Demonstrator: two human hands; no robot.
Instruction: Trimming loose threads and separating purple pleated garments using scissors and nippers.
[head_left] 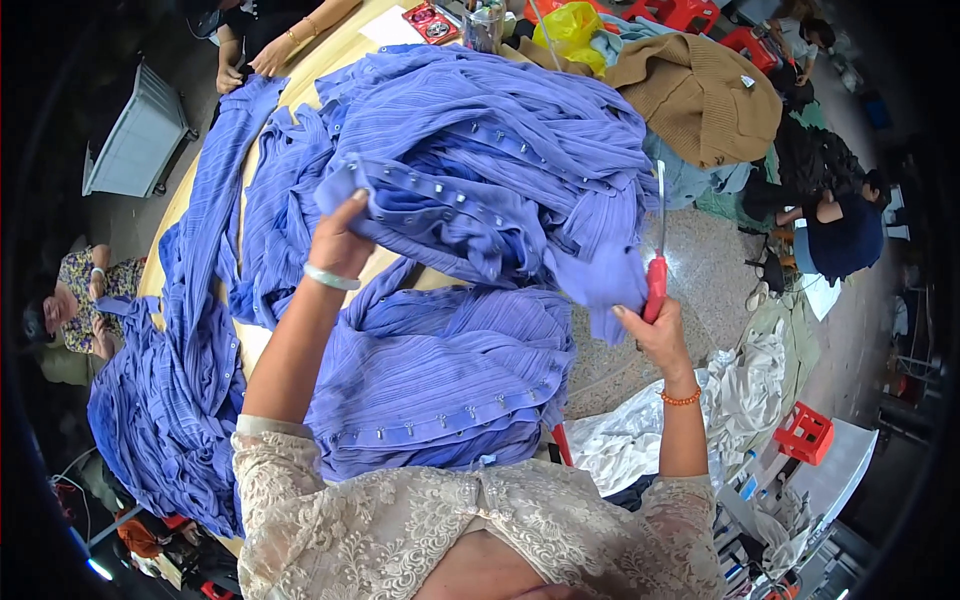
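A cream lace top fills the six o'clock edge, closest of all. Beyond it, a pale wooden table shows bare strips toward eleven o'clock, mostly covered by crinkled periwinkle garments: a broad heap at twelve, a trailing pile at eight, a folded garment at seven. A tan ribbed knit sits between one and two.

The garment in hand is raised across the front of the heap, its placket stretched between ten o'clock and three. It looks light, soft and limp, with a rippled weave that probably gives under tension; the doubled placket should be firmest and the best place to pinch, clear of the fastenings.

At ten o'clock the left hand grips the placket's end, thumb on top. Just past three, the right hand is closed around a red-handled screwdriver, shaft toward twelve; its thumb meets the cloth's hanging end, though whether it pinches the cloth I cannot tell. Smallest are the shiny metal fasteners dotting the placket.
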